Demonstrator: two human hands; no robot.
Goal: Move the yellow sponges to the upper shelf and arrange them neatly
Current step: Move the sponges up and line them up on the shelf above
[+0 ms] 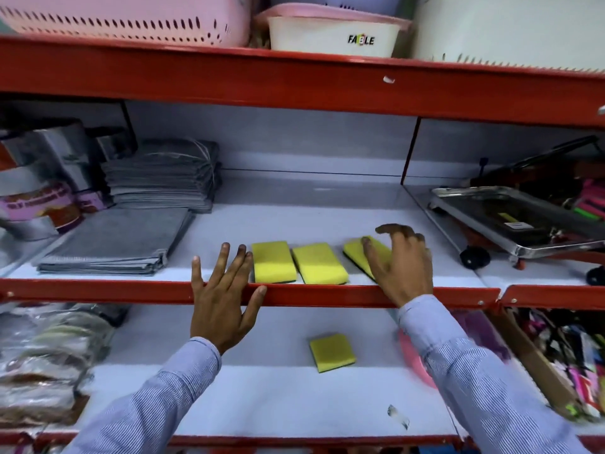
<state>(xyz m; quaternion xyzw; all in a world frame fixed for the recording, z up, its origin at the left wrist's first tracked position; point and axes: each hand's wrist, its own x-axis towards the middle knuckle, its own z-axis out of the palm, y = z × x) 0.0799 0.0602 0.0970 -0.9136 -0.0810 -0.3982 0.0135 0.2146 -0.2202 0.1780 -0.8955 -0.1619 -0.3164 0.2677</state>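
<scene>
Three yellow sponges with dark green undersides lie in a row at the front of the upper shelf (327,204): a left sponge (273,262), a middle sponge (319,263), and a right sponge (355,252) set at an angle. My right hand (401,260) rests on the right sponge with fingers spread, covering much of it. My left hand (222,290) is open, its fingers spread over the shelf's red front rail (131,291), just left of the left sponge. A fourth yellow sponge (332,352) lies alone on the lower shelf (262,398).
Folded grey cloths (118,244) and a taller cloth stack (163,175) fill the upper shelf's left side, beside foil rolls (39,204). A steel trolley tray (510,221) stands to the right. Packaged goods (42,365) and a pink item (415,358) flank the lower shelf. Plastic basins (334,34) sit above.
</scene>
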